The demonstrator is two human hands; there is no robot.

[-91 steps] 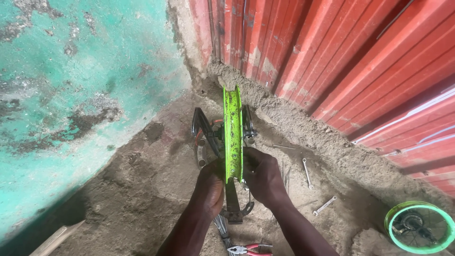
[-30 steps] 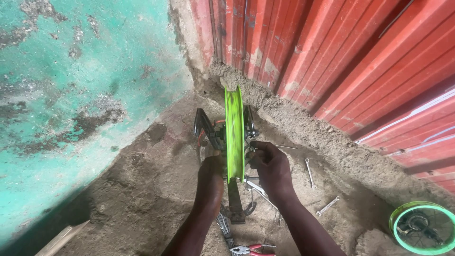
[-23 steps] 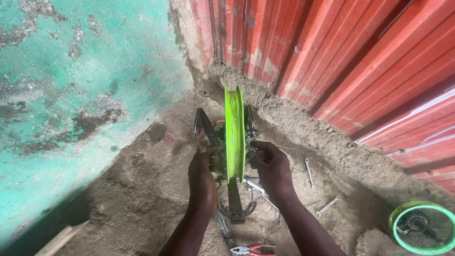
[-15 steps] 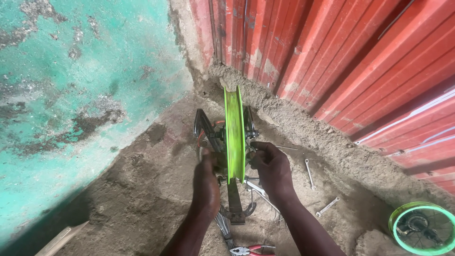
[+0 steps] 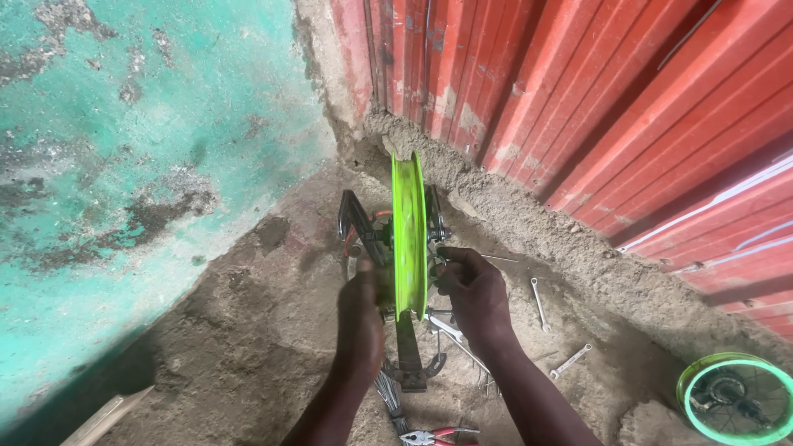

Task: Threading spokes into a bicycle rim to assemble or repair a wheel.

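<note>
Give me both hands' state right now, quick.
Left hand: against the left side of the green wheel rim; grip cannot be told.
Right hand: fingers curled at the rim's right side; what they pinch cannot be told.

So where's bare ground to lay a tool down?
Free: the dirt left of the bright green wheel rim, toward the teal wall. Crowded: right of the right hand, with steel spanners and red-handled pliers.

Probably an outdoor repair spot: dirt ground (image 5: 206,347), red corrugated wall (image 5: 578,91), scattered spanners (image 5: 539,293), wheel rims (image 5: 409,231).
</note>
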